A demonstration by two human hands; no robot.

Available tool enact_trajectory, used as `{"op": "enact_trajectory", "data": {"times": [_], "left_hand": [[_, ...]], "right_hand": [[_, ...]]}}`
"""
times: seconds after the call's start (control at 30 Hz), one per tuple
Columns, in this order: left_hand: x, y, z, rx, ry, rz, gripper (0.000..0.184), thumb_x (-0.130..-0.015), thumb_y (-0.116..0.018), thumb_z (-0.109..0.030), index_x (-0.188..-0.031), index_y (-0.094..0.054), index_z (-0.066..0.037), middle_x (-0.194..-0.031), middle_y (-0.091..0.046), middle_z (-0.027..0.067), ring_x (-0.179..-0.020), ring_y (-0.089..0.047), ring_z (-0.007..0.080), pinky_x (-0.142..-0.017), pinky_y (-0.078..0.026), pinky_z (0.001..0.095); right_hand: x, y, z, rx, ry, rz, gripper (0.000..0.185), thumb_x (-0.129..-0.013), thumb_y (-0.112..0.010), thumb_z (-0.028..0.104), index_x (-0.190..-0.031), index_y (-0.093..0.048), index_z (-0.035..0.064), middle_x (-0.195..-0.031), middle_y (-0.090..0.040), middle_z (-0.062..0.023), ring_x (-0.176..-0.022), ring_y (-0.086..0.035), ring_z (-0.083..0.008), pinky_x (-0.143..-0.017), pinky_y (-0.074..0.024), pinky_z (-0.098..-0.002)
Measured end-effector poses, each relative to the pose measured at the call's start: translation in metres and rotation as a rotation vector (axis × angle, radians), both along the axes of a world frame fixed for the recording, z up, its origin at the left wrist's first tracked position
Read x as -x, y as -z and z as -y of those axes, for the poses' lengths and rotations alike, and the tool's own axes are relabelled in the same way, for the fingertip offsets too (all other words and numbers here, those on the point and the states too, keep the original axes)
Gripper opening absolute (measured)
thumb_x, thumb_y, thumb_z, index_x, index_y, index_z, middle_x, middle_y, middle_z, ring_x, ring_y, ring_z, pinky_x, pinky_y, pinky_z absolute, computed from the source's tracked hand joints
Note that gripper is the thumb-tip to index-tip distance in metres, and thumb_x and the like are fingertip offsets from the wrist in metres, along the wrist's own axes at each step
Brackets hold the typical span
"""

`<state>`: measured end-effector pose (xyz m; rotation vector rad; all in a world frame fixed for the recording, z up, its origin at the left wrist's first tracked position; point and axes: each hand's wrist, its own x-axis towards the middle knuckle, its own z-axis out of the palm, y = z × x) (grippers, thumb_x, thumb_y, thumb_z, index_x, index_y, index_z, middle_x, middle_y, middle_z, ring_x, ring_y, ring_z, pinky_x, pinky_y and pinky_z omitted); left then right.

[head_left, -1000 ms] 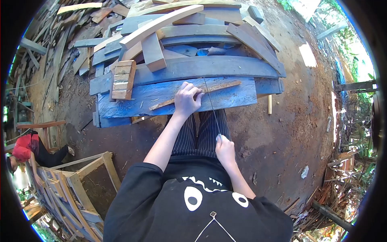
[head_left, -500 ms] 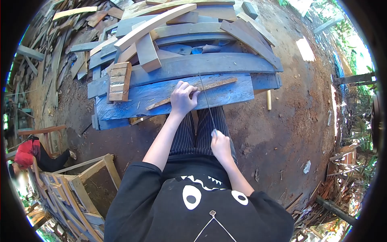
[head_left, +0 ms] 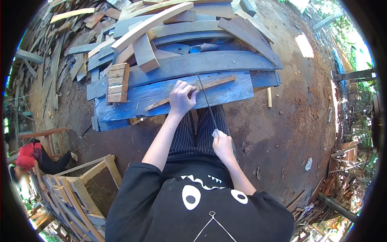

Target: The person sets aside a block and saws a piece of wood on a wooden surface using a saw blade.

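A narrow brown wood strip (head_left: 217, 83) lies slantwise on a wide blue-grey board (head_left: 133, 108). My left hand (head_left: 182, 98) is closed on the strip near its middle, fingers curled over it. In my right hand (head_left: 223, 145) is the handle of a long thin saw (head_left: 206, 97), seen edge-on. Its blade crosses the strip just right of my left hand and reaches past the board's back edge. A blocky piece of wood (head_left: 118, 83) rests at the board's left end.
Behind the board lie stacked planks (head_left: 201, 60) and a pale curved piece (head_left: 153, 25). A wooden frame (head_left: 90, 173) stands at the lower left, with a person in a red shirt (head_left: 29, 155) beside it. Scrap wood (head_left: 60, 44) is heaped at the upper left.
The view has shifted slightly, so the bench appears a little further left. My right hand and the saw moved a bit towards the bench. My left hand keeps its hold on the strip.
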<state>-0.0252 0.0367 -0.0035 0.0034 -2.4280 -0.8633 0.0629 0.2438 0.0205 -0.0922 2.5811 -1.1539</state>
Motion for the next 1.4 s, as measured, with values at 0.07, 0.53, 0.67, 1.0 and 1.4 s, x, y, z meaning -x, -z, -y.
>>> {"op": "enact_trajectory", "data": {"times": [0.07,0.53,0.67,1.0,1.4], "left_hand": [[0.000,-0.002,0.000,0.001,0.017,-0.003,0.010,-0.066,-0.075,-0.009,-0.071,-0.067,-0.006,-0.070,-0.059,0.0052,-0.076,-0.058,0.0245,-0.066,-0.049,0.0346],[-0.002,-0.001,0.000,0.011,0.003,0.014,0.011,-0.066,-0.074,-0.011,-0.070,-0.064,-0.007,-0.072,-0.059,0.0036,-0.078,-0.057,0.0228,-0.066,-0.050,0.0341],[0.001,-0.001,0.000,0.002,0.014,-0.012,0.010,-0.065,-0.074,-0.009,-0.070,-0.066,-0.006,-0.070,-0.058,0.0058,-0.076,-0.057,0.0246,-0.065,-0.049,0.0347],[0.001,0.000,-0.001,-0.008,-0.008,-0.009,0.011,-0.065,-0.074,-0.010,-0.068,-0.063,-0.007,-0.071,-0.058,0.0039,-0.078,-0.058,0.0232,-0.064,-0.050,0.0346],[0.000,-0.001,-0.002,0.016,-0.018,-0.002,0.011,-0.065,-0.074,-0.010,-0.069,-0.064,-0.007,-0.071,-0.058,0.0039,-0.078,-0.058,0.0228,-0.064,-0.050,0.0344]], "right_hand": [[0.000,-0.001,0.003,0.009,0.001,-0.005,0.024,-0.092,-0.047,0.016,-0.083,-0.060,-0.0023,-0.076,-0.060,-0.0279,-0.077,-0.060,-0.0459,-0.066,-0.0472,-0.0521],[0.001,-0.011,-0.002,-0.028,-0.009,0.020,0.022,-0.091,-0.049,0.016,-0.083,-0.060,-0.0016,-0.073,-0.061,-0.0262,-0.073,-0.061,-0.0437,-0.064,-0.0479,-0.0513],[0.049,0.018,0.031,0.038,-0.063,-0.123,0.026,-0.092,-0.047,0.018,-0.082,-0.059,-0.0025,-0.078,-0.060,-0.0277,-0.076,-0.059,-0.0467,-0.067,-0.0461,-0.0529],[-0.007,0.000,-0.007,-0.010,0.032,-0.020,0.022,-0.091,-0.050,0.017,-0.082,-0.061,0.0009,-0.071,-0.059,-0.0267,-0.072,-0.061,-0.0450,-0.064,-0.0475,-0.0536],[0.009,0.013,0.009,0.018,-0.006,-0.069,0.025,-0.092,-0.048,0.018,-0.082,-0.059,-0.0021,-0.074,-0.060,-0.0279,-0.073,-0.060,-0.0460,-0.064,-0.0475,-0.0522]]}}
